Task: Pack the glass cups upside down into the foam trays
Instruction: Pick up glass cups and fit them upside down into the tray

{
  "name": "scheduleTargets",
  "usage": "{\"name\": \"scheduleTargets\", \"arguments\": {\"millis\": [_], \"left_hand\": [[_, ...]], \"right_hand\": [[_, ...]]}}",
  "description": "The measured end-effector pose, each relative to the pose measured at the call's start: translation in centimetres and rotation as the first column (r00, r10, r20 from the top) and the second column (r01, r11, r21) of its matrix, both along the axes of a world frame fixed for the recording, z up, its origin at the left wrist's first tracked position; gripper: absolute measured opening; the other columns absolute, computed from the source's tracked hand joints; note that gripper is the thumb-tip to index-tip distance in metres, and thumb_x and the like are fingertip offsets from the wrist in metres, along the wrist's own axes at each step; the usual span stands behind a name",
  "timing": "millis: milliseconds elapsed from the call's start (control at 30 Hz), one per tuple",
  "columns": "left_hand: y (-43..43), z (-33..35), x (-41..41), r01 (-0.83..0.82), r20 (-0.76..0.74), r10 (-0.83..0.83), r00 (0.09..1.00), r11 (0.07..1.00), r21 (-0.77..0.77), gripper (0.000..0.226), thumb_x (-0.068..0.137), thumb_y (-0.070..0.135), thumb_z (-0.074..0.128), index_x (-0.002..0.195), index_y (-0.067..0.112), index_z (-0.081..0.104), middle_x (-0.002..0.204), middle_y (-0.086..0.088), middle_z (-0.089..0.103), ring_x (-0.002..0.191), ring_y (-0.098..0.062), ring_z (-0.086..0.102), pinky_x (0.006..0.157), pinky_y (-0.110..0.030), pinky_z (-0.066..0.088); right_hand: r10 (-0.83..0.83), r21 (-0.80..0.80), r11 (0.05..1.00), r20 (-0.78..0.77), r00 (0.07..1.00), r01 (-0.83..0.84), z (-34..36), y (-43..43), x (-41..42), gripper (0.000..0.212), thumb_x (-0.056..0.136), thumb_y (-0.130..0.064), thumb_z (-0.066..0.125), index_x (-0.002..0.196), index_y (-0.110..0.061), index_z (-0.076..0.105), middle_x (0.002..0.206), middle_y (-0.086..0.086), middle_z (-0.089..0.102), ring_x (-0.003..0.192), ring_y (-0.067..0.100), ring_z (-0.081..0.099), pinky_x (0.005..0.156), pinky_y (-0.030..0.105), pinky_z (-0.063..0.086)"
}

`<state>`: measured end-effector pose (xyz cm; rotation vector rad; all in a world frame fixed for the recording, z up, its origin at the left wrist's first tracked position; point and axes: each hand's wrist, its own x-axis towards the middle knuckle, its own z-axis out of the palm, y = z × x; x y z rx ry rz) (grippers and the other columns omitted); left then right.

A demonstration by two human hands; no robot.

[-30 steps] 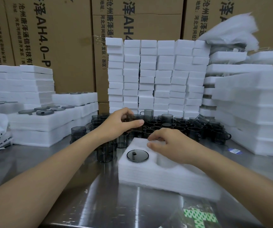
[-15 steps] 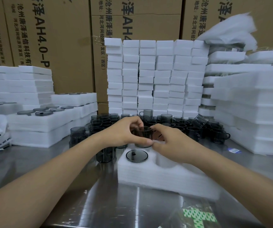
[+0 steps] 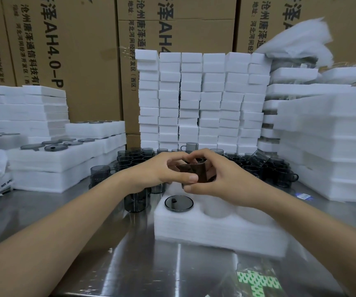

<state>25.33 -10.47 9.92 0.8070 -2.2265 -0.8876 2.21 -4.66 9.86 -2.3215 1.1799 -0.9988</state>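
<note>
A steel table [image 3: 44, 213] stands before printed cartons [image 3: 82, 50], with foam stacks [image 3: 33, 108] at left, centre and right. The left hand [image 3: 160, 171] and right hand [image 3: 224, 182] meet above the tray [image 3: 215, 230], each pinching one dark glass cup [image 3: 194, 171] between thumb and fingers. The tray's left pocket holds a dark disc [image 3: 178, 203]; the next pocket is bare. Loose cups [image 3: 269, 168] crowd behind.
</note>
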Motion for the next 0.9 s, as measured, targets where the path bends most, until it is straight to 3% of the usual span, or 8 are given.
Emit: {"name": "scheduleTargets", "arguments": {"millis": [133,233,300,367,467,633,800,900], "left_hand": [[0.4,0.1,-0.4,-0.030,0.058,0.027,0.998,0.999,0.034,0.049,0.097,0.066,0.061,0.133,0.035,0.070,0.134,0.005,0.071,0.131,-0.018,0.064,0.120,-0.060,0.041],[0.3,-0.1,-0.4,-0.037,0.133,0.037,0.990,0.999,-0.005,0.054,0.106,0.068,0.042,0.142,0.036,0.066,0.143,0.017,0.067,0.136,-0.008,0.059,0.121,-0.048,0.041],[0.3,-0.3,-0.5,-0.043,0.173,0.046,0.984,0.999,-0.022,0.049,0.113,0.059,0.037,0.137,0.033,0.070,0.133,0.018,0.072,0.122,-0.002,0.066,0.108,-0.037,0.048],[-0.1,-0.8,-0.7,-0.068,0.234,0.093,0.968,0.991,-0.114,0.033,0.116,0.046,0.043,0.115,0.042,0.075,0.112,0.019,0.076,0.104,-0.004,0.069,0.094,-0.035,0.052],[-1.0,-1.3,-0.5,-0.113,0.310,0.185,0.933,0.965,-0.236,0.026,0.109,0.038,0.063,0.092,0.057,0.069,0.087,0.019,0.070,0.082,-0.005,0.063,0.077,-0.029,0.047],[-1.6,-1.0,0.4,-0.157,0.316,0.248,0.916,0.945,-0.287,0.008,0.101,0.044,0.072,0.106,0.048,0.076,0.089,0.012,0.074,0.081,-0.003,0.067,0.076,-0.026,0.051],[-1.8,-1.1,0.5,-0.148,0.327,0.249,0.911,0.941,-0.304,0.009,0.102,0.045,0.070,0.109,0.046,0.076,0.090,0.013,0.073,0.081,-0.001,0.065,0.074,-0.026,0.049],[-1.9,-1.1,0.5,-0.146,0.327,0.249,0.912,0.940,-0.307,0.009,0.102,0.046,0.069,0.108,0.047,0.076,0.088,0.015,0.072,0.080,0.002,0.064,0.073,-0.024,0.047]], "right_hand": [[0.011,0.053,0.999,-0.085,0.996,-0.006,1.1,-0.1,-0.8,0.052,0.080,-0.051,0.091,0.125,-0.049,0.065,0.108,-0.012,0.075,0.099,0.013,0.072,0.098,0.044,0.058],[0.052,0.118,0.992,-0.170,0.984,-0.032,1.8,0.1,-1.6,0.049,0.081,-0.057,0.087,0.126,-0.051,0.068,0.106,0.010,0.074,0.098,0.031,0.068,0.092,0.054,0.053],[0.082,0.151,0.987,-0.173,0.982,-0.056,2.2,0.2,-2.0,0.044,0.083,-0.058,0.086,0.123,-0.051,0.071,0.106,0.012,0.073,0.091,0.028,0.066,0.081,0.042,0.051],[0.114,0.174,0.981,-0.157,0.981,-0.086,2.5,0.3,-2.1,0.036,0.086,-0.057,0.083,0.119,-0.045,0.075,0.102,0.000,0.076,0.087,0.013,0.067,0.077,0.025,0.049],[0.113,0.191,0.978,-0.157,0.981,-0.082,2.6,0.2,-2.3,0.039,0.085,-0.062,0.076,0.115,-0.037,0.076,0.104,-0.002,0.076,0.095,0.015,0.069,0.084,0.036,0.056],[0.142,0.211,0.972,-0.176,0.974,-0.104,2.8,0.5,-2.5,0.046,0.079,-0.059,0.074,0.113,-0.027,0.076,0.107,0.005,0.073,0.099,0.021,0.068,0.089,0.047,0.058],[0.216,0.258,0.951,-0.152,0.965,-0.172,3.0,1.0,-2.6,0.036,0.083,-0.034,0.075,0.118,-0.028,0.075,0.102,-0.005,0.072,0.089,0.008,0.063,0.077,0.026,0.052],[0.229,0.264,0.946,-0.133,0.964,-0.188,3.1,1.3,-2.6,0.036,0.085,-0.028,0.073,0.120,-0.023,0.074,0.105,0.002,0.072,0.091,0.011,0.063,0.079,0.027,0.052]]}}
